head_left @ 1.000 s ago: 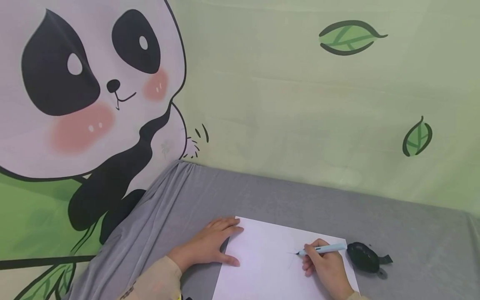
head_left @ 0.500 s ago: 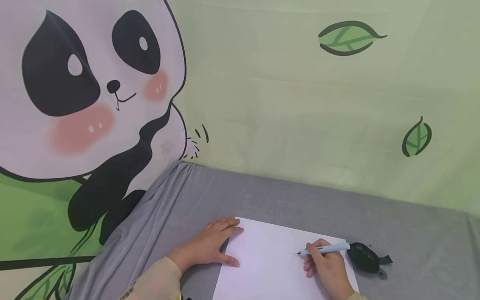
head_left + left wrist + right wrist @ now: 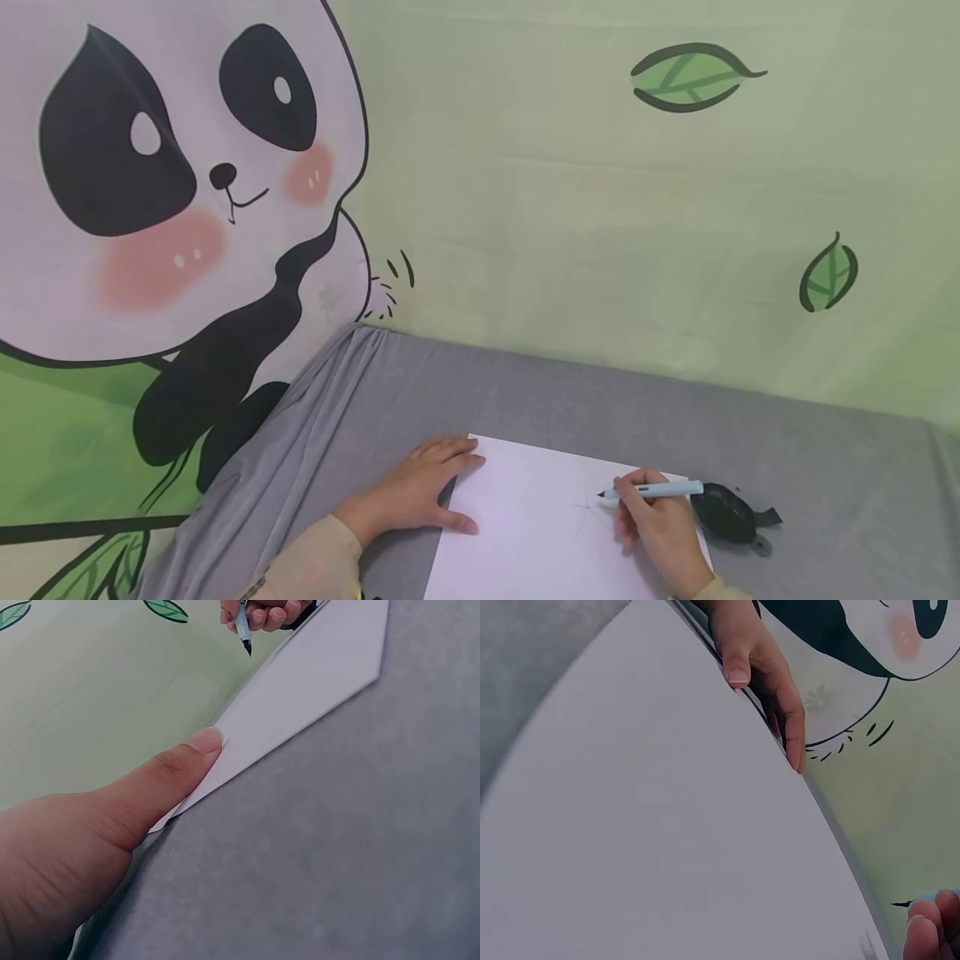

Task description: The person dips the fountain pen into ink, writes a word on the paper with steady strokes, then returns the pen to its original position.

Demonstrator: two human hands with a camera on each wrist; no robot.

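My left hand (image 3: 420,492) rests on the left edge of a white sheet of paper (image 3: 517,550), thumb and fingers spread. In the left wrist view its thumb (image 3: 176,769) lies along the sheet. My right hand (image 3: 663,529) pinches a light blue pen (image 3: 663,489) with a dark tip, over the right part of the paper. The pen (image 3: 243,626) points its tip downward in the left wrist view, apart from the sheet. A few thin crossing lines (image 3: 587,507) show on the paper just left of the tip. Only some right-hand fingertips (image 3: 924,934) show in the right wrist view.
A black oval object (image 3: 723,512) with small flaps, somewhat like a turtle, sits beside the paper's right edge. Grey cloth (image 3: 480,383) covers the table and bunches into folds at the left. Behind stands a light green backdrop (image 3: 562,208) printed with a panda and leaves.
The pen tip has shifted slightly up and right from the drawn lines, and the right hand has moved with it. Another thin stroke shows among the lines. The left hand stays in place.
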